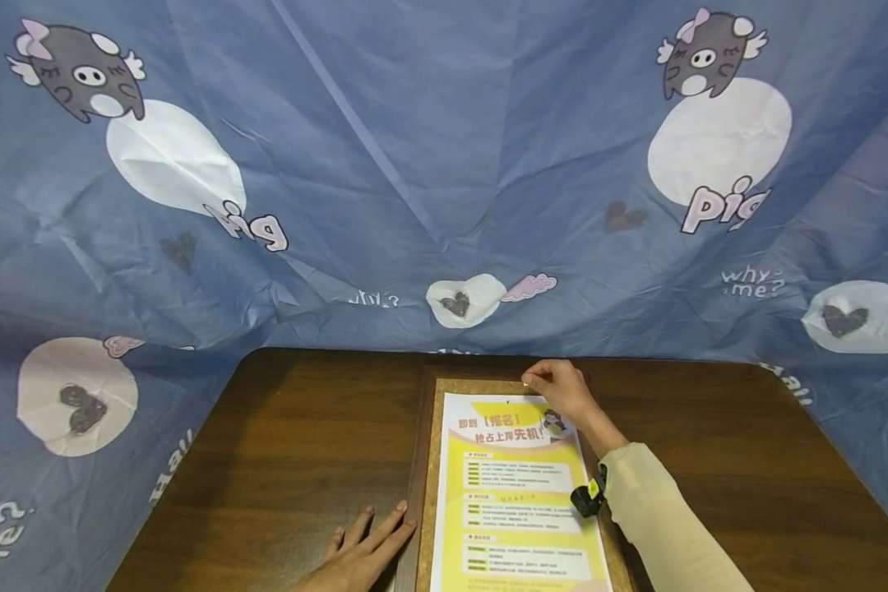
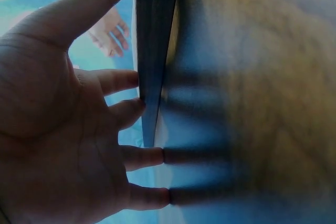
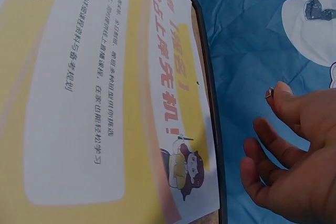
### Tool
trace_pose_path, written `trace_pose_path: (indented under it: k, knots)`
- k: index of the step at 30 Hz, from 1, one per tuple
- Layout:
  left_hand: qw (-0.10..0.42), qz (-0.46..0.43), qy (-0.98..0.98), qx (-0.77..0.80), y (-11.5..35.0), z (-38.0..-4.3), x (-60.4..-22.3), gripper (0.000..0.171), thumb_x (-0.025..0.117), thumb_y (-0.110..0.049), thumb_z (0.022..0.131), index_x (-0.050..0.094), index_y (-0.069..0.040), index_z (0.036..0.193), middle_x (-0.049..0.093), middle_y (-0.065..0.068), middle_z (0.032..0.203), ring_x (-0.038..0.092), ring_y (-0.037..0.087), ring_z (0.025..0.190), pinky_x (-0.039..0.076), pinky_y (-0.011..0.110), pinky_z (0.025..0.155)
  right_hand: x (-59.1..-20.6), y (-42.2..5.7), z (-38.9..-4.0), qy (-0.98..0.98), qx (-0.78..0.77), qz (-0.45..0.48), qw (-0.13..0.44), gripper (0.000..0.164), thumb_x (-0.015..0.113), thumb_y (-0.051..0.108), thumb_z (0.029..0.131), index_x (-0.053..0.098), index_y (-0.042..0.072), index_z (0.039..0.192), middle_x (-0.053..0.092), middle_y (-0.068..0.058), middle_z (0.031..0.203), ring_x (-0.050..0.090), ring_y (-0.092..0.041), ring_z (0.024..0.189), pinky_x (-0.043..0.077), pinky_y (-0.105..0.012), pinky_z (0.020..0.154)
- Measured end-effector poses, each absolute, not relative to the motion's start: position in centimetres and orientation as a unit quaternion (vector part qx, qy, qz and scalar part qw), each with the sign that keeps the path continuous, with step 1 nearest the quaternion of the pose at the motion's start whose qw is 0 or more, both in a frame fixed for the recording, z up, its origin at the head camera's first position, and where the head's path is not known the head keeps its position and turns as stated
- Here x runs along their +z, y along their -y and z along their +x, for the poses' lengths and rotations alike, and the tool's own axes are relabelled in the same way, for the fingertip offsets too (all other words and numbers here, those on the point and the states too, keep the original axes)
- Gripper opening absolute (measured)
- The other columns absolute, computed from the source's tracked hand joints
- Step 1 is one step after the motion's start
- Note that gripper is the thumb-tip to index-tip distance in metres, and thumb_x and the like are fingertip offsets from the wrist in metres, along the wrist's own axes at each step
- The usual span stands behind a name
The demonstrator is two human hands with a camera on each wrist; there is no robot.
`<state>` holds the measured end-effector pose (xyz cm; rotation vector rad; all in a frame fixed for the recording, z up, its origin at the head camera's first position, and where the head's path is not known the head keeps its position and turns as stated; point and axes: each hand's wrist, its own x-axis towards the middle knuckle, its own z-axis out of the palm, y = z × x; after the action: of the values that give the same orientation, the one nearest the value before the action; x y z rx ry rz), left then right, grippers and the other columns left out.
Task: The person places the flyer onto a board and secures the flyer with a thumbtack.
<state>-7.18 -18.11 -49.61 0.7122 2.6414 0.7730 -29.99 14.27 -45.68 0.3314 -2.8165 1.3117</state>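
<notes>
A yellow and white printed poster [image 1: 521,493] lies on a wood-framed cork board [image 1: 488,386]. A tiny dark spot, perhaps a pin, shows near the poster's top edge. Above the poster's upper right, my right hand [image 1: 562,390] pinches a small shiny metal pin [image 3: 269,95] between thumb and forefinger; its exact kind is too small to tell. The other fingers of that hand curl loosely. My left hand [image 1: 363,555] rests at the left side of the board, spread fingertips against the dark frame [image 2: 156,35] and the table beside it.
The board lies on a dark brown wooden table [image 1: 303,444] with rounded back corners. Behind and around it hangs a blue cloth [image 1: 444,164] with pig and heart prints. A black wrist camera [image 1: 586,499] sits at my right cuff, over the poster's right edge.
</notes>
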Motion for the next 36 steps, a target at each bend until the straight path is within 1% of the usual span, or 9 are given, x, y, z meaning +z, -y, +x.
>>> trace_pose_path:
  k: [8, 10, 14, 17, 20, 23, 28, 33, 36]
  knots:
    - [0.149, 0.247, -0.919, 0.268, 18.1, -7.2, -49.8, 0.088, 0.059, -0.064, 0.09, 0.031, -0.014, 0.156, 0.021, 0.013, 0.162, 0.028, 0.059, 0.134, 0.025, 0.084, 0.086, -46.7, -13.8, -30.2, 0.899, 0.43, 0.076, -0.012, 0.016, 0.067, 0.016, 0.096, 0.074, 0.002, 0.094, 0.071, -0.006, 0.086, 0.062, -0.021, 0.081, 0.049, -0.037, 0.076]
    - [0.149, 0.248, -0.919, 0.269, 18.1, -7.2, -49.8, 0.087, 0.059, -0.064, 0.09, 0.031, -0.014, 0.156, 0.021, 0.013, 0.162, 0.028, 0.059, 0.134, 0.025, 0.084, 0.086, -46.8, -13.7, -30.2, 0.902, 0.425, 0.071, -0.017, 0.016, 0.067, 0.016, 0.097, 0.074, 0.002, 0.095, 0.071, -0.006, 0.087, 0.062, -0.021, 0.082, 0.048, -0.04, 0.078]
    - [0.151, 0.247, -0.916, 0.277, 18.1, -7.2, -49.9, 0.086, 0.059, -0.063, 0.09, 0.031, -0.015, 0.156, 0.02, 0.012, 0.162, 0.027, 0.059, 0.134, 0.025, 0.084, 0.086, -46.9, -13.3, -30.1, 0.91, 0.41, 0.066, -0.022, 0.017, 0.067, 0.02, 0.096, 0.075, 0.006, 0.095, 0.071, -0.004, 0.089, 0.061, -0.021, 0.083, 0.043, -0.046, 0.087]
    - [0.154, 0.245, -0.915, 0.28, 18.1, -7.2, -50.0, 0.086, 0.059, -0.063, 0.09, 0.032, -0.015, 0.156, 0.019, 0.011, 0.162, 0.027, 0.058, 0.135, 0.024, 0.084, 0.087, -47.1, -13.1, -30.0, 0.908, 0.412, 0.072, -0.027, 0.017, 0.067, 0.02, 0.096, 0.075, 0.005, 0.095, 0.071, -0.005, 0.091, 0.061, -0.021, 0.083, 0.043, -0.044, 0.088]
    - [0.158, 0.242, -0.916, 0.278, 18.2, -7.2, -50.0, 0.086, 0.059, -0.063, 0.09, 0.032, -0.016, 0.156, 0.019, 0.011, 0.163, 0.026, 0.058, 0.136, 0.024, 0.084, 0.087, -47.3, -13.0, -30.1, 0.902, 0.423, 0.081, -0.038, 0.017, 0.066, 0.017, 0.096, 0.074, 0.003, 0.097, 0.07, -0.007, 0.092, 0.06, -0.02, 0.082, 0.048, -0.038, 0.081]
    - [0.162, 0.238, -0.918, 0.274, 18.1, -7.3, -49.9, 0.086, 0.058, -0.064, 0.09, 0.031, -0.017, 0.156, 0.018, 0.009, 0.163, 0.025, 0.057, 0.137, 0.023, 0.084, 0.088, -47.7, -12.9, -30.2, 0.9, 0.425, 0.083, -0.045, 0.017, 0.066, 0.016, 0.097, 0.074, 0.001, 0.098, 0.069, -0.007, 0.093, 0.059, -0.02, 0.081, 0.048, -0.035, 0.078]
    - [0.156, 0.235, -0.919, 0.275, 18.0, -7.2, -49.9, 0.085, 0.059, -0.064, 0.09, 0.033, -0.017, 0.156, 0.019, 0.008, 0.163, 0.027, 0.057, 0.136, 0.024, 0.084, 0.088, -48.3, -12.6, -30.3, 0.9, 0.426, 0.084, -0.049, 0.017, 0.066, 0.016, 0.097, 0.074, 0.001, 0.096, 0.068, -0.008, 0.093, 0.058, -0.019, 0.079, 0.048, -0.035, 0.076]
    - [0.148, 0.236, -0.92, 0.275, 18.0, -7.1, -49.9, 0.085, 0.059, -0.064, 0.09, 0.034, -0.016, 0.155, 0.02, 0.009, 0.162, 0.028, 0.057, 0.135, 0.025, 0.084, 0.087, -48.9, -12.2, -30.4, 0.903, 0.419, 0.091, -0.031, 0.014, 0.069, 0.014, 0.094, 0.076, 0.003, 0.092, 0.07, -0.006, 0.091, 0.058, -0.017, 0.077, 0.049, -0.034, 0.075]
    - [0.148, 0.236, -0.921, 0.273, 18.0, -7.1, -49.9, 0.085, 0.058, -0.064, 0.09, 0.034, -0.015, 0.155, 0.021, 0.009, 0.162, 0.028, 0.057, 0.135, 0.025, 0.084, 0.086, -49.0, -12.1, -30.4, 0.907, 0.408, 0.104, -0.011, 0.012, 0.071, 0.013, 0.093, 0.077, 0.004, 0.088, 0.071, -0.005, 0.087, 0.058, -0.016, 0.075, 0.049, -0.035, 0.074]
